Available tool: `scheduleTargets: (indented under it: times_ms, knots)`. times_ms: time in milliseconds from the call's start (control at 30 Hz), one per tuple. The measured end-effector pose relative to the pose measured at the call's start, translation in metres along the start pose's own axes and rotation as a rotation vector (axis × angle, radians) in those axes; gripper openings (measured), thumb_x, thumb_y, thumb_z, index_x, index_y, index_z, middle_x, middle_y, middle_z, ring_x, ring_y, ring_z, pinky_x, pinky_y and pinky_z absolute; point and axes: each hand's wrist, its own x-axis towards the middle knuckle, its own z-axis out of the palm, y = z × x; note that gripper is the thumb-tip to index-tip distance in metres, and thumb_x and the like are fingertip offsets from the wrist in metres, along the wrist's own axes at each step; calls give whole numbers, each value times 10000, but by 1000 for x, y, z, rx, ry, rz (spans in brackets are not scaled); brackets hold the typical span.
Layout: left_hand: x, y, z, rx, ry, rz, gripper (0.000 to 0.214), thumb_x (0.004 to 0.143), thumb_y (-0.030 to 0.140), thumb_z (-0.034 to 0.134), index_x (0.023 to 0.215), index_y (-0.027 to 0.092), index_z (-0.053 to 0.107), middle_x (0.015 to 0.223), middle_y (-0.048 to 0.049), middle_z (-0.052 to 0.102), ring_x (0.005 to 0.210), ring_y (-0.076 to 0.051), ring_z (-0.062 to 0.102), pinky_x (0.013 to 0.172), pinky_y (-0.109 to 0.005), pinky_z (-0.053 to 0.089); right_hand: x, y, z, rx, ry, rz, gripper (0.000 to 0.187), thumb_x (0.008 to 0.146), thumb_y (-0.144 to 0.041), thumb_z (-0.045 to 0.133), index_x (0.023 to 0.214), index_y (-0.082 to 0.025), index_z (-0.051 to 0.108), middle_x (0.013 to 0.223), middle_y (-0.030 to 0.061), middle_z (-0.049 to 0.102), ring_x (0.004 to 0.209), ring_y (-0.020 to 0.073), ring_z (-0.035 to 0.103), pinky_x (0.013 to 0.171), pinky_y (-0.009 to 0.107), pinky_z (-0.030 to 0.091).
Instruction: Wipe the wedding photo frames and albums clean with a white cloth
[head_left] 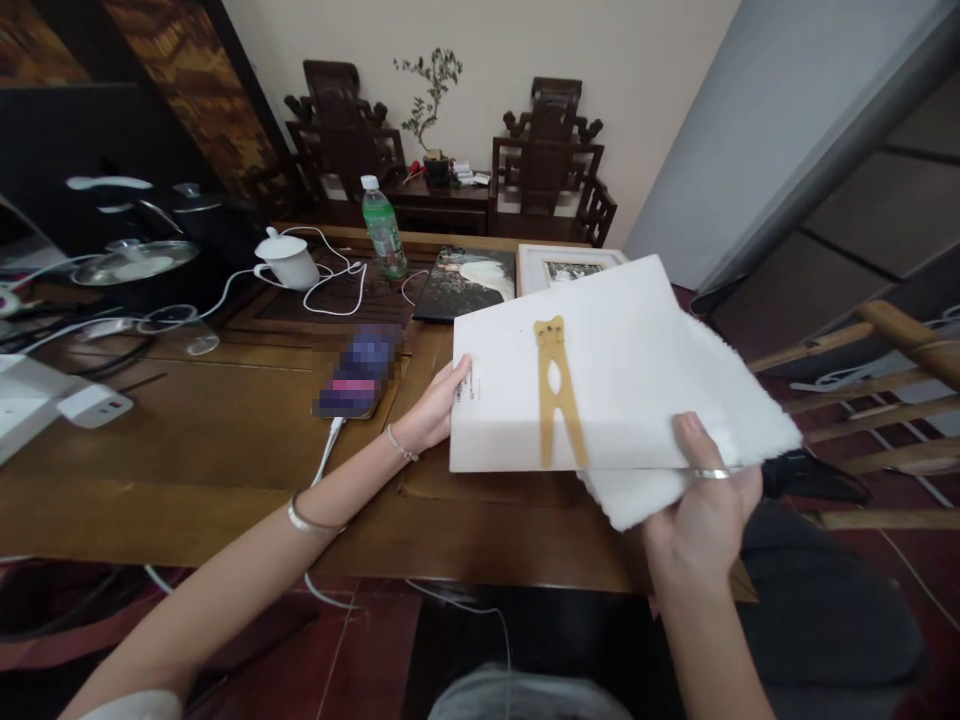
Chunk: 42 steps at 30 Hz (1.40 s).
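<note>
My left hand (439, 405) grips the left edge of a white flat box (502, 375), its thumb beside a small printed label. A yellow cat-shaped piece (555, 385) with two long legs lies on the box's white face. My right hand (705, 500) is closed around the lower right side, thumb on top of the box. Under the box, that hand also holds a white sheet (742, 390) with a rough, fuzzy edge. The box is tilted and held above the table's front edge. My right fingers are mostly hidden beneath.
On the wooden table (187, 480) are a phone (360, 370) with a cable, a green-labelled bottle (384, 228), a lidded white cup (289, 262), a dark picture (472, 280) and a white frame (532, 262). A power strip (30, 395) lies left. A wooden chair (900, 350) stands right.
</note>
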Motion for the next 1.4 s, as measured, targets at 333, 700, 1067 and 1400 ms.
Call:
scheduleTargets:
  times_ms: [333, 700, 1067, 1400]
  knots:
    - [4, 3, -7, 120, 169, -56, 253, 909, 319, 557, 1010, 110, 657, 794, -78, 738, 685, -209, 713, 680, -307, 574, 48, -13, -46, -61, 204, -69, 467, 522, -134, 822, 965, -211, 697, 1110, 87, 692, 1011, 305, 652, 942, 514, 506]
    - [7, -2, -17, 255, 243, -88, 225, 852, 292, 620, 960, 95, 646, 667, -46, 707, 536, -167, 666, 502, -232, 487, 83, -22, -96, -654, 83, -732, 403, 490, -224, 839, 864, -239, 689, 976, 96, 717, 986, 331, 647, 911, 505, 481]
    - [3, 4, -8, 301, 314, -106, 178, 892, 259, 552, 924, 113, 649, 670, -47, 713, 571, -182, 680, 558, -260, 526, 44, 0, -69, -1141, -1301, -978, 424, 676, 106, 366, 840, -174, 638, 1416, 145, 476, 1381, 303, 302, 1058, 656, 318]
    - [3, 6, -12, 608, 184, 3, 333, 734, 334, 721, 981, 117, 664, 891, -96, 731, 785, -215, 679, 663, -279, 500, 46, 17, -75, -1110, -1280, -973, 399, 641, 94, 407, 819, -151, 667, 1419, 161, 466, 1400, 317, 240, 1070, 653, 295]
